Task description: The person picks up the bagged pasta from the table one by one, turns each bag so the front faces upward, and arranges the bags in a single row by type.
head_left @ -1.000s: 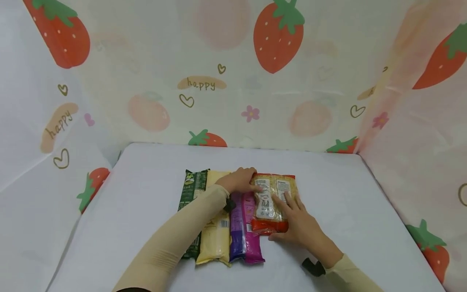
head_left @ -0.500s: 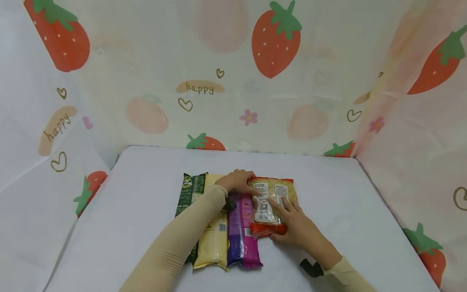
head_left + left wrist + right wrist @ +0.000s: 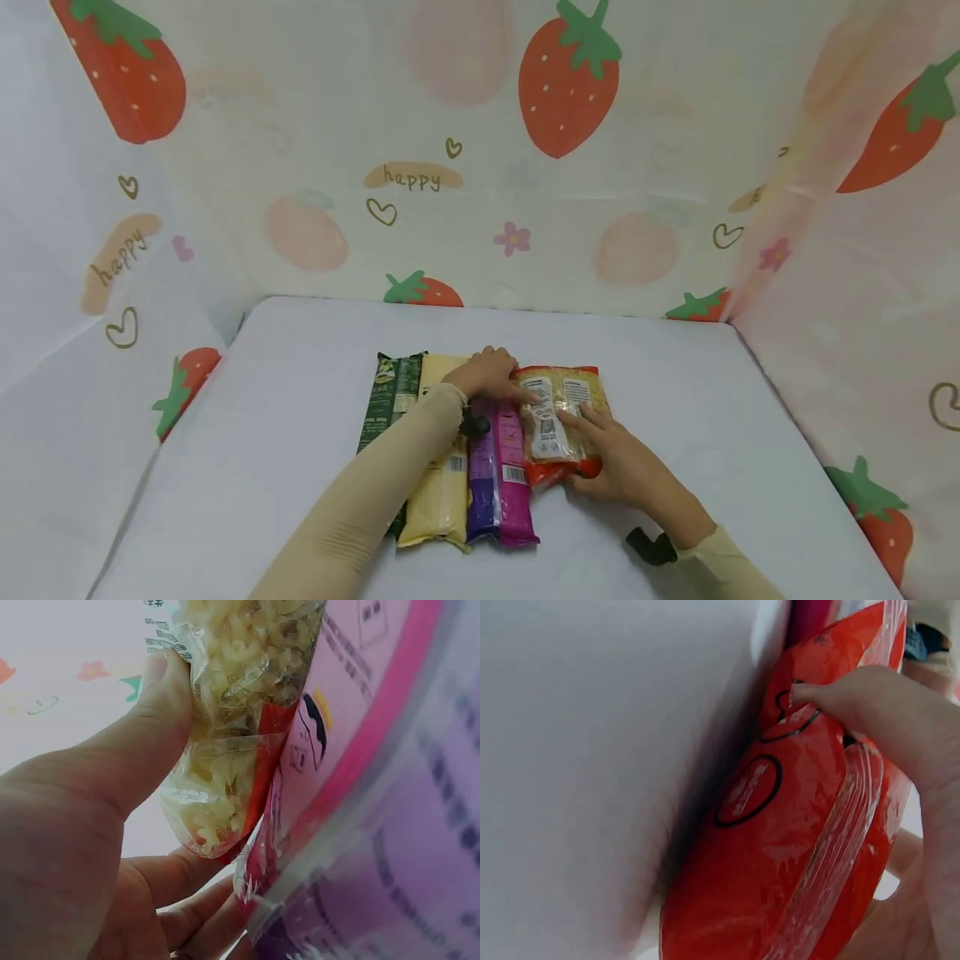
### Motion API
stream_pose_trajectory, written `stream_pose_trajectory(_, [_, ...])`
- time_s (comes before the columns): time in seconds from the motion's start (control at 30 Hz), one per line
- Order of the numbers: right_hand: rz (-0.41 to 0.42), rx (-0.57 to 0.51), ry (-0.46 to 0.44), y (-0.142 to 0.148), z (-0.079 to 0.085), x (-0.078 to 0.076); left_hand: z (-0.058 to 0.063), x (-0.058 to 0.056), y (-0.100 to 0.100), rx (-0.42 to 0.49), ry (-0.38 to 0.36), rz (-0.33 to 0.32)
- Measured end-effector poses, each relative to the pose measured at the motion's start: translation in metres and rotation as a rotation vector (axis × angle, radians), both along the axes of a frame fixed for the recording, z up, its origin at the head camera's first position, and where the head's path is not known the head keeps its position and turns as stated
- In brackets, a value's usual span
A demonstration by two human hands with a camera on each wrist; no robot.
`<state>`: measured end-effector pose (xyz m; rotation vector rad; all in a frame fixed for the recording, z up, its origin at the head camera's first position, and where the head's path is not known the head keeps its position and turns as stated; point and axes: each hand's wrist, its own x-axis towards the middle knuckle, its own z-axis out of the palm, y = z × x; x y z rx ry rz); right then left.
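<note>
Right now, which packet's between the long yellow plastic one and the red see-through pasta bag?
In the head view, a long purple-pink plastic packet lies between the yellow packet and pasta bag.

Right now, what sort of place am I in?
Probably a makeshift indoor booth, perhaps for filming: strawberry-print sheeting screens the white table on three sides, and food packets lie side by side on it.

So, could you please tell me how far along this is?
Done, apparently: the long green plastic packet, yellow plastic packet and purple-pink plastic packet lie side by side. In hand: squarish red-and-clear plastic bag beside them. Probably remaining: releasing it, as left hand and right hand grip it.
</note>
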<state>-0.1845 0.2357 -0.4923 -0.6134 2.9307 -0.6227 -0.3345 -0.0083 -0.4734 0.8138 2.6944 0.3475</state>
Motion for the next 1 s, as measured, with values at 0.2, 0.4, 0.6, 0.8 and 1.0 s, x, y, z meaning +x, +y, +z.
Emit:
stream_pose_trajectory(0.2, [0.027,-0.073,-0.048,0.008,0.003,-0.003,0.002,0.002,-0.006,0.108,-0.031,0.007])
stream_pose_trajectory(0.4, [0.063,-0.197,-0.049,0.018,0.004,-0.005,-0.001,0.001,-0.009,0.318,-0.12,0.011])
stream_pose_trajectory(0.6, [0.054,-0.292,-0.029,0.023,0.002,-0.003,0.004,0.005,-0.014,0.443,-0.252,0.035])
stream_pose_trajectory(0.8, [0.044,-0.38,0.007,0.025,0.001,-0.003,0.011,0.007,-0.023,0.52,-0.335,0.027])
stream_pose_trajectory(1.0, [0.05,-0.443,0.008,0.028,0.003,-0.003,0.012,0.007,-0.03,0.643,-0.466,0.023])
